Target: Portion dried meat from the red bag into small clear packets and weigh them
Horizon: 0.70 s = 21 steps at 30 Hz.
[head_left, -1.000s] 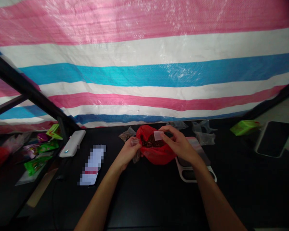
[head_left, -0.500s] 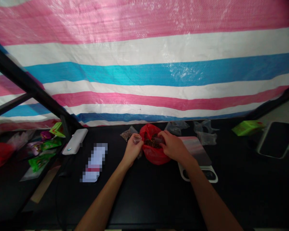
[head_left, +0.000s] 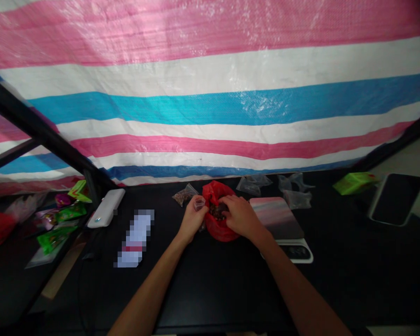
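A red plastic bag [head_left: 221, 233] sits on the dark table with its mouth open, showing small brown bits [head_left: 217, 212] inside. At its left rim my left hand [head_left: 192, 215] is closed around a small clear plastic bag [head_left: 199, 202]. My right hand [head_left: 243, 214] reaches over the bag's right side, its bent fingers down at the brown bits. What those fingers grip is dark and partly hidden. Just beyond my left hand lies a small clear bag of brown bits [head_left: 184, 194]. To the right of the red bag is a kitchen scale [head_left: 280, 217], partly behind my right wrist.
Crumpled clear bags [head_left: 297, 198] lie behind the scale. A phone [head_left: 397, 199] leans at the right beside a green box [head_left: 355, 183]. A white power bank [head_left: 107, 207] and a blurred-out flat object [head_left: 136, 238] lie left, near green packets [head_left: 58, 237]. Striped sheeting [head_left: 210, 107] hangs behind.
My right hand has moved left and deeper over the mouth of the red bag, uncovering more of the scale. My left hand keeps its grip on the clear bag. The view shifts slightly.
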Each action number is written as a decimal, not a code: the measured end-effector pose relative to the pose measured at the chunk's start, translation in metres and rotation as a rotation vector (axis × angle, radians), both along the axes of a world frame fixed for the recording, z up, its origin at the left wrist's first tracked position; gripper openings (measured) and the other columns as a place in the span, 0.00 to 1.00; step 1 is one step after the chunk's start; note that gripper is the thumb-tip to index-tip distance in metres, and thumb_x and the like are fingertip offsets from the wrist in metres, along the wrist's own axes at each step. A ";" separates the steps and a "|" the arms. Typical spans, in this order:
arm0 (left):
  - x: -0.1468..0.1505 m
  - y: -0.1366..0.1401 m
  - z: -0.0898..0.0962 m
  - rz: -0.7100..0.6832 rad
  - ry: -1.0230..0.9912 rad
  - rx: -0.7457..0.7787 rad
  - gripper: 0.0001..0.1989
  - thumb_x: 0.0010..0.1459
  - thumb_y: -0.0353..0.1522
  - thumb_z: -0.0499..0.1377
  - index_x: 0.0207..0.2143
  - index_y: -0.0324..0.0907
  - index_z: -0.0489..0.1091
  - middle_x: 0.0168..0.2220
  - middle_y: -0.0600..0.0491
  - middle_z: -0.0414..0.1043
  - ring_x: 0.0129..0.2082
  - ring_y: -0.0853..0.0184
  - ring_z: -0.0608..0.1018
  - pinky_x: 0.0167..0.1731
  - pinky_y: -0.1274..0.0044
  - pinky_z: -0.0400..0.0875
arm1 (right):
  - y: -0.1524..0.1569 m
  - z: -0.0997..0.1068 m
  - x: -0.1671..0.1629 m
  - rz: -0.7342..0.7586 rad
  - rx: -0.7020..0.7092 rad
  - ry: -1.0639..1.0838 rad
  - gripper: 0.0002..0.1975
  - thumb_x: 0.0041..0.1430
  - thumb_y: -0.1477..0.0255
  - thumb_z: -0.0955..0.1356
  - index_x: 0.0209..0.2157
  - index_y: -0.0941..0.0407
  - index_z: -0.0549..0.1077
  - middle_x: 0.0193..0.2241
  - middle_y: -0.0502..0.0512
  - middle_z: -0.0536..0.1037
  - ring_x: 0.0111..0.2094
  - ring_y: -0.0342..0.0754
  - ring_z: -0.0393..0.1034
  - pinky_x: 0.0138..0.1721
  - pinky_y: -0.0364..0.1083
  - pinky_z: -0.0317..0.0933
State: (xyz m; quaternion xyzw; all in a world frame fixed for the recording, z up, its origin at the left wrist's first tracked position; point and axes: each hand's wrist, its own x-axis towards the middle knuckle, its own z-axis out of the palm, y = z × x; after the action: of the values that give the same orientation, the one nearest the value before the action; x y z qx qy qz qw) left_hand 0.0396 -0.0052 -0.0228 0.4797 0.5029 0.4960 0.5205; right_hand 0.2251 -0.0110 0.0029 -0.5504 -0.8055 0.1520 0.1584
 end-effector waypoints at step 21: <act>-0.003 0.000 0.005 -0.025 0.064 -0.024 0.07 0.51 0.29 0.61 0.35 0.43 0.72 0.33 0.55 0.74 0.34 0.68 0.76 0.39 0.79 0.71 | -0.003 -0.009 -0.017 -0.060 0.044 0.096 0.12 0.56 0.78 0.70 0.44 0.56 0.74 0.44 0.57 0.79 0.48 0.54 0.71 0.52 0.50 0.60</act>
State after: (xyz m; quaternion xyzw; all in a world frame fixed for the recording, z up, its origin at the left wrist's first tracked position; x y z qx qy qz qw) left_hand 0.0364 -0.0054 -0.0180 0.4952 0.5194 0.4678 0.5160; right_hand 0.2082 -0.0135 -0.0058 -0.5626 -0.7834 0.1557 0.2131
